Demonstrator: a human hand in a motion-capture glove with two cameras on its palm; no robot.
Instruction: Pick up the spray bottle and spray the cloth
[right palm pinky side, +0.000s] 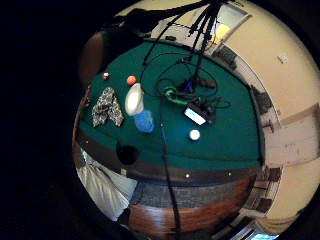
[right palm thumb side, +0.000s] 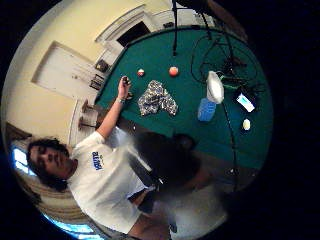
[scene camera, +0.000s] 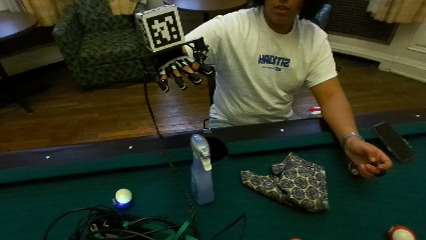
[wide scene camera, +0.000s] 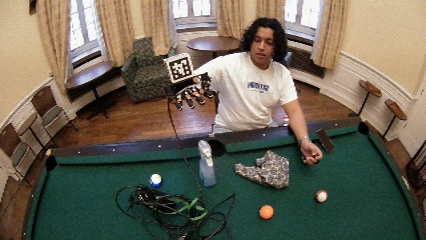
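Gloved right hand (scene camera: 178, 70) raised off the table (scene camera: 66, 190), fingers spread, holding nothing. Spray bottle (scene camera: 201, 170) upright well below it, cloth (scene camera: 293, 182) betw. bottle & bare left hand (scene camera: 366, 161). Wide outside view adds orange ball (wide scene camera: 266, 212); palm views show cables (right palm pinky side: 192, 95).

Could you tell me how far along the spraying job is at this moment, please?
Nothing looks done yet. The spray bottle stands upright on the green pool table, untouched, beside the patterned cloth. The gloved right hand is raised high above the table's edge, fingers spread and holding nothing. Everything is left: reaching down, gripping the bottle, and spraying the cloth.
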